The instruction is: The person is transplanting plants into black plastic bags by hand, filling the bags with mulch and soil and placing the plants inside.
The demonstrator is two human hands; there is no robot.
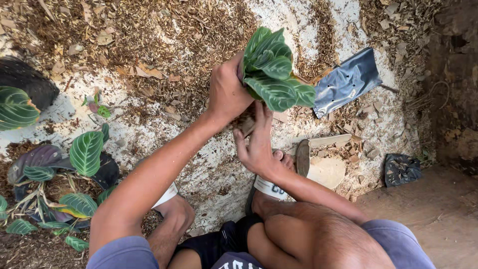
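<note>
My left hand (226,92) grips the plant (274,74) (striped leaves) at its base; right hand (259,147), fingers half-open, touches its roots (245,122) at six o'clock.

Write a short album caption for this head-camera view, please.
Crouched over chip-strewn ground, the left hand grips a striped-leaf plant at its base while the right hand supports its root ball underneath.

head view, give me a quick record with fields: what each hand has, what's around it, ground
left hand: left hand closed around the base of the striped-leaf plant
right hand: right hand touching the root clump under the plant
nearby bag: flat black plastic bag with punched holes, right of the plant
other plants: potted striped plants at the left
ground: pale floor strewn with wood chips
</note>
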